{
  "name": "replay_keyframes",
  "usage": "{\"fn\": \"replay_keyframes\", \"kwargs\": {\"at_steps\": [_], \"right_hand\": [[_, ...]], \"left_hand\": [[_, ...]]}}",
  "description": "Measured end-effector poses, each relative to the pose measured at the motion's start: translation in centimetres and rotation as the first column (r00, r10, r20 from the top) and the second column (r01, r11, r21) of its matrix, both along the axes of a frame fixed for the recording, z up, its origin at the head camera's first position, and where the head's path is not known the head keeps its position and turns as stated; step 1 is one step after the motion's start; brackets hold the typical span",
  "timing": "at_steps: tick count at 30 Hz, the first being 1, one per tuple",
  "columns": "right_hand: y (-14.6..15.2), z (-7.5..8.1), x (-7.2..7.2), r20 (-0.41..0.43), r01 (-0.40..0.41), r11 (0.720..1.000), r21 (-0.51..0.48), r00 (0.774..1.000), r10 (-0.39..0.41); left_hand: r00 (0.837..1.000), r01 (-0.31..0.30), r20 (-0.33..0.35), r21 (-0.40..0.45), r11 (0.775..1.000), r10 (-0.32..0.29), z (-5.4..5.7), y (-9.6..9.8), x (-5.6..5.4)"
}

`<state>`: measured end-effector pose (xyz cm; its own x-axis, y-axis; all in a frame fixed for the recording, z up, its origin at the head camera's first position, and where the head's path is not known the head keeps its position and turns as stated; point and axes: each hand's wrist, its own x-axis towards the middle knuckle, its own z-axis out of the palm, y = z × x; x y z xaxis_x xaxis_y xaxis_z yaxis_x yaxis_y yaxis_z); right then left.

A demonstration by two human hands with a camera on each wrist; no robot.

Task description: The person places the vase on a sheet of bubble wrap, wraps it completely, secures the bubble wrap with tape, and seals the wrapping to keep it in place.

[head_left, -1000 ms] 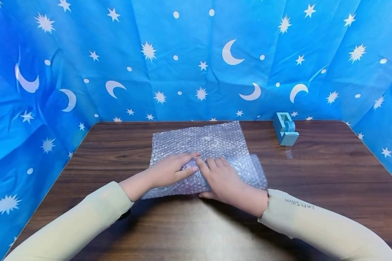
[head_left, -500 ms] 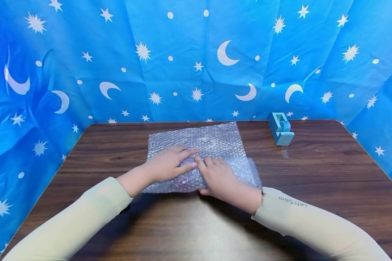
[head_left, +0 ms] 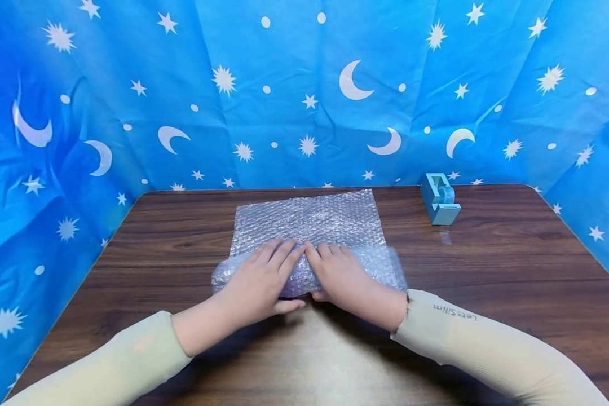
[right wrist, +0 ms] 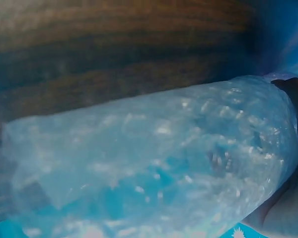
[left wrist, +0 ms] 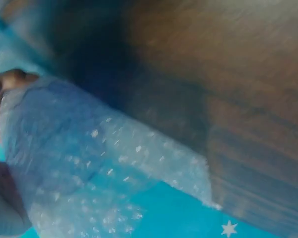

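Note:
A sheet of clear bubble wrap (head_left: pixel 307 220) lies on the table, its far part flat. Its near part is folded over into a thick roll, and a faint purplish tint shows through there; what is inside cannot be made out. My left hand (head_left: pixel 261 285) holds the left half of the roll, fingers across the top and thumb at the near side. My right hand (head_left: pixel 342 276) grips the roll just right of centre, thumb low at the near edge. The hands' index fingertips nearly meet. Both wrist views show the bubble wrap's (right wrist: pixel 154 148) loose, open-ended folds.
A light blue tape dispenser (head_left: pixel 440 198) stands at the back right of the brown wooden table (head_left: pixel 512 270). A small piece of clear tape (head_left: pixel 445 234) lies in front of it. Blue cloth (head_left: pixel 294 67) with moons and stars hangs behind and along both sides.
My left hand has shifted from the top of the sheet to its near edge, and the left side of the bubble wrap is now folded over too. My right hand stays almost in place.

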<state>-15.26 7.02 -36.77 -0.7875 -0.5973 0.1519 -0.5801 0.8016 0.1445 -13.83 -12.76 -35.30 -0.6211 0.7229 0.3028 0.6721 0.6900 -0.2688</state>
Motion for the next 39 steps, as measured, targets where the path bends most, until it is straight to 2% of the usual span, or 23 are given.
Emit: {"fn": "replay_keyframes", "kwargs": {"at_steps": [5,9,12,16,22,26,34,37,39], "right_hand": [[-0.2,0.2,-0.3,0.007,-0.019,0.999,-0.029,1.0,0.019],[-0.1,0.2,-0.8,0.08,-0.011,0.998,-0.066,0.997,0.016],[0.4,0.0,-1.1,0.141,0.008,0.994,-0.112,0.99,0.008],[0.9,-0.1,-1.5,0.171,0.009,0.984,-0.178,0.985,0.022],[1.1,0.1,-1.7,0.166,-0.002,0.981,-0.194,0.986,0.034],[1.0,0.3,-1.6,0.156,0.011,0.986,-0.165,0.988,0.015],[0.9,0.3,-1.3,0.106,-0.003,0.99,-0.142,0.994,0.018],[0.8,0.3,-1.2,0.112,-0.005,0.991,-0.135,0.994,0.021],[0.8,0.5,-1.2,0.135,-0.002,0.991,-0.131,0.991,0.019]], "left_hand": [[0.999,-0.04,-0.003,0.074,0.996,0.04,-1.2,-0.4,-0.6],[0.999,-0.031,-0.006,0.128,0.991,0.031,-1.7,-0.4,-1.4],[1.0,0.001,0.015,0.139,0.99,-0.003,-1.6,-0.2,-2.1],[0.999,0.026,0.039,0.145,0.989,-0.032,-1.2,0.0,-3.0],[0.994,0.002,0.112,0.157,0.988,-0.02,-0.6,-0.2,-3.7],[0.983,-0.024,0.182,0.156,0.988,-0.004,-0.3,-0.3,-4.3],[0.961,-0.052,0.278,0.16,0.986,0.006,0.3,-0.6,-5.1],[0.942,-0.087,0.335,0.148,0.985,0.033,0.5,-0.7,-5.3],[0.921,-0.116,0.385,0.133,0.984,0.056,0.6,-0.7,-5.6]]}}
